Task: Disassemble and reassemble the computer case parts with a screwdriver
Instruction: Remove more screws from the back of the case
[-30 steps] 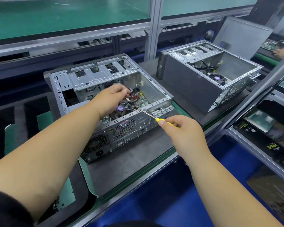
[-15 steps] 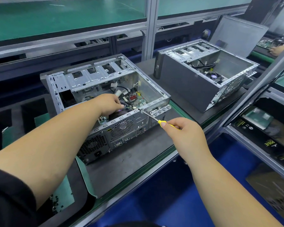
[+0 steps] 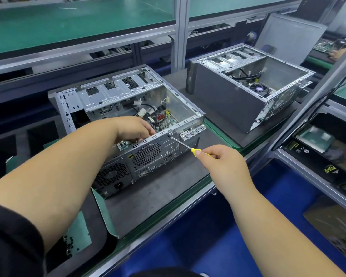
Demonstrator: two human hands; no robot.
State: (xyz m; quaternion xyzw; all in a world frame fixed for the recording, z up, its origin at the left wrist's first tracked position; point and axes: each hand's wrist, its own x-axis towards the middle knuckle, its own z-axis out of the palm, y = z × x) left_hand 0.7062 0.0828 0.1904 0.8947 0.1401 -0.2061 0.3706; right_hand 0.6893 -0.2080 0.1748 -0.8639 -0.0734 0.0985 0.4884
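keep the screwdriver tip pressed in the screw on the case rim, and turn slowly. the right hand pinches its yellow handle. it slants up-left from the hand to the case. the left hand dips inside the case, fingers hidden, so i cannot tell its grip.

A second open computer case sits in the upper right of the frame on a dark grey mat, with a grey side panel leaning upright behind it. Green work surfaces run across the top of the frame behind a vertical aluminium post, and a blue floor shows at the bottom centre. At the right edge, shelves hold a black box with yellow lettering, and another person's hand rests near a circuit board at the far upper right.
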